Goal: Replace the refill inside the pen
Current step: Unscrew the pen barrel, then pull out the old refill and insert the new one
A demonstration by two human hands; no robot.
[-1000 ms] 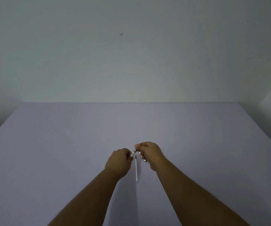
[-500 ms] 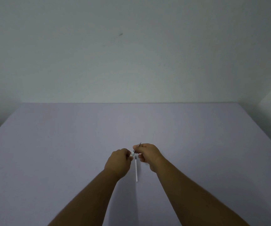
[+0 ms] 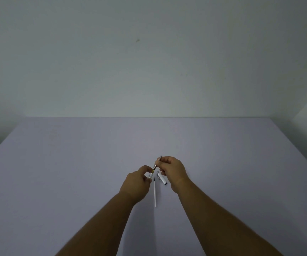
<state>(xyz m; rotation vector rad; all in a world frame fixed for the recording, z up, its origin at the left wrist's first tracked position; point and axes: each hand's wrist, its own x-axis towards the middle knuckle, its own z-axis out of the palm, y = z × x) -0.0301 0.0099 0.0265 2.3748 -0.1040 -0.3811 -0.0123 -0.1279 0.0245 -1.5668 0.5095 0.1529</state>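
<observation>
My left hand grips the white pen barrel near its open end. My right hand pinches a thin dark refill whose tip points up and away; its lower part runs into the barrel mouth. Between my hands a second, white refill with a dark tip lies flat on the table. The white pen cap with a metal clip lies just under my right hand. Most of the barrel is hidden inside my left fist.
The work surface is a pale lilac table whose far edge meets a plain white wall. Both forearms reach in from the bottom of the view.
My right hand has moved up and to the right, drawing the dark refill farther out of the barrel. The pen cap under it now shows. My left hand stayed about where it was.
</observation>
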